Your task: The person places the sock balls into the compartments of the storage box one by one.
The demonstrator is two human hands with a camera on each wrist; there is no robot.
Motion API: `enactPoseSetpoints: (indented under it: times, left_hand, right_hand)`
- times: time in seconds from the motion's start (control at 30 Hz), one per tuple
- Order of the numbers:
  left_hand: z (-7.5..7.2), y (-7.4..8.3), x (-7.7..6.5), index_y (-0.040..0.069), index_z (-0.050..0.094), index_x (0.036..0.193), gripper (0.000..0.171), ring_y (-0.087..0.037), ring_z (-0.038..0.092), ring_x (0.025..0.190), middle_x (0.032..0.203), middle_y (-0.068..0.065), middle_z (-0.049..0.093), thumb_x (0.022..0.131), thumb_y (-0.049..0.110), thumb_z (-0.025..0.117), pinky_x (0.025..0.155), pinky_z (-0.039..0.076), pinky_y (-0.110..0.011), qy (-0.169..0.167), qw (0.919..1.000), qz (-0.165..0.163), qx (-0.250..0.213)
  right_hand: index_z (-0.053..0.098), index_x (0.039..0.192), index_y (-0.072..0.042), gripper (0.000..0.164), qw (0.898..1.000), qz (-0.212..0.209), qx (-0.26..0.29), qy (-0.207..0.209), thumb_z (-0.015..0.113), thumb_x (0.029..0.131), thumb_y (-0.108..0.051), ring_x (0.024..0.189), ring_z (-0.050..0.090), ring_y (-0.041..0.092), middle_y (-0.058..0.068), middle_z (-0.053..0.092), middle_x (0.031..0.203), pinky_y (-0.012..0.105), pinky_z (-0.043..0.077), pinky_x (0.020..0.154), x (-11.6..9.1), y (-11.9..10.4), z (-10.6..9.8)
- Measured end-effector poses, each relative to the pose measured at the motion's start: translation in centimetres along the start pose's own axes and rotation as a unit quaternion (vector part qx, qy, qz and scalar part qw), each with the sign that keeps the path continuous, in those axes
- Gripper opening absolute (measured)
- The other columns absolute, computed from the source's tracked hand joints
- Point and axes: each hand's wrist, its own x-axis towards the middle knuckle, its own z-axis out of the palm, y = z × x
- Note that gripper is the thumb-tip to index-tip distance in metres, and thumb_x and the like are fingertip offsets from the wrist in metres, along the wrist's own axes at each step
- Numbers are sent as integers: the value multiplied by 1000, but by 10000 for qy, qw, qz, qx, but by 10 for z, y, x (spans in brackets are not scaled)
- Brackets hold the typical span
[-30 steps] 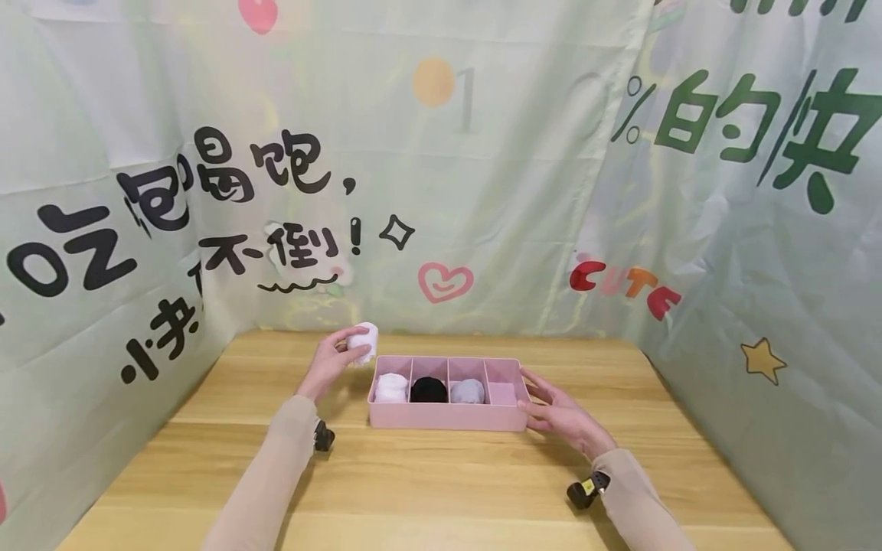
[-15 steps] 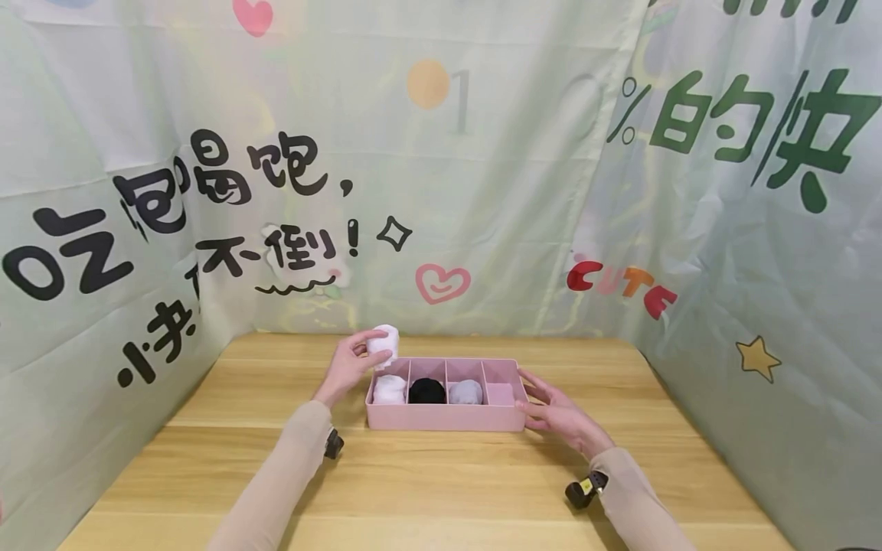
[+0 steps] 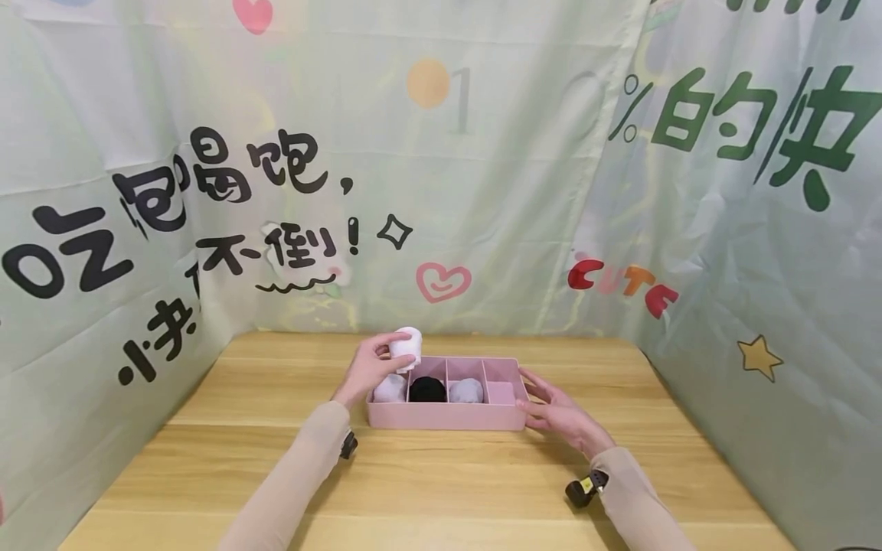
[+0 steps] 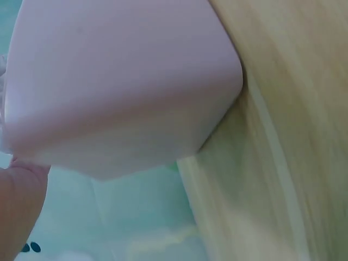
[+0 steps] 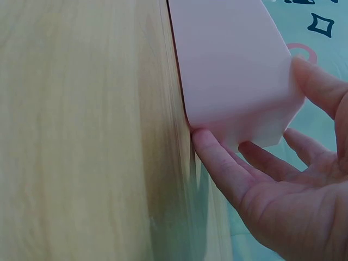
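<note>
In the head view my left hand point(image 3: 372, 371) pinches a rolled-up white cloth bundle point(image 3: 406, 349), sock-like in size, between thumb and fingers. It hangs above the back of a pink divided box point(image 3: 448, 417). Inside sit a white bundle point(image 3: 390, 389), a black one point(image 3: 428, 390) and a grey one point(image 3: 466, 391), each in its own compartment. Only the pink floor shows in the rightmost compartment point(image 3: 501, 392). My right hand point(image 3: 568, 425) touches the box's right end, fingers spread and nearly straight. The right wrist view shows fingertips point(image 5: 202, 138) against the box point(image 5: 234, 60).
The box stands on a wooden table point(image 3: 448, 490). A printed cloth curtain point(image 3: 510, 199) rises behind the table and on both sides. In the left wrist view, the box point(image 4: 125, 65) fills much of the frame and hides most of the left hand.
My left hand has carried the white cloth bundle to the right, from beside the box's left end to above its left compartments. The right hand stays at the box's right end.
</note>
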Motion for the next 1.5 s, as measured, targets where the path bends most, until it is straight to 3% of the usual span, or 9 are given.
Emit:
enactPoseSetpoints:
  times: [0.17, 0.37, 0.53, 0.6, 0.77, 0.97, 1.27, 1.5]
  left_hand:
    - [11, 3, -1, 19, 64, 112, 45, -20, 60, 95, 119, -3, 56, 70, 26, 79, 74, 52, -30, 25, 9999, 102, 44]
    - [23, 14, -6, 10, 61, 116, 45, -23, 62, 92, 119, -10, 56, 74, 21, 76, 72, 52, -30, -240, 9995, 188, -88]
    - [34, 9, -6, 15, 62, 115, 45, -22, 63, 89, 117, -10, 56, 72, 22, 77, 71, 52, -32, -213, 9996, 23, -185]
    - [38, 0, -3, 19, 64, 112, 46, -20, 63, 87, 114, -8, 58, 69, 26, 79, 69, 53, -31, -96, 9998, 79, -122]
    - [48, 2, -5, 19, 65, 110, 44, -17, 64, 86, 110, -6, 61, 70, 25, 79, 67, 53, -29, -14, 9996, 269, 57]
    - [61, 3, -5, 15, 63, 112, 43, -18, 63, 88, 114, -8, 58, 72, 20, 77, 70, 53, -29, -149, 9991, 320, -244]
    - [77, 25, -10, 3, 60, 116, 44, -26, 62, 89, 114, -16, 58, 75, 9, 74, 70, 53, -30, -456, 9978, 318, -358]
    - [91, 10, -2, 18, 64, 112, 43, -15, 64, 84, 109, -3, 61, 71, 22, 78, 65, 53, -28, -498, 9982, 292, -162]
  right_hand:
    - [16, 146, -22, 72, 10000, -62, -62, 7, 59, 88, -12, 116, 45, 29, 21, 12, 147, 43, 43, 89, 1, -2, 0]
    - [16, 146, -23, 72, 9999, -51, -87, 1, 59, 88, -12, 118, 43, 31, 21, 12, 147, 44, 42, 90, 3, -2, 0]
    - [17, 145, -24, 71, 9999, -43, -109, 50, 58, 89, -13, 120, 40, 33, 21, 11, 147, 44, 42, 90, 1, -1, 0]
    - [17, 145, -24, 70, 9999, -30, -129, 60, 58, 89, -14, 119, 40, 33, 21, 11, 147, 45, 42, 90, 0, 0, 0]
    - [18, 145, -23, 70, 9999, 14, -127, 71, 58, 89, -13, 117, 43, 31, 21, 11, 147, 45, 42, 90, 0, 0, -1]
    - [17, 146, -23, 72, 9999, 39, -130, 32, 59, 88, -14, 119, 41, 32, 21, 11, 147, 44, 42, 91, -2, 1, -1]
    - [17, 145, -23, 70, 9998, 24, -189, 22, 58, 89, -13, 123, 36, 35, 21, 11, 147, 46, 40, 93, -3, 2, -2]
    - [16, 146, -23, 72, 9998, -51, -180, 14, 59, 88, -15, 123, 36, 36, 22, 10, 147, 44, 41, 92, -1, 2, -2]
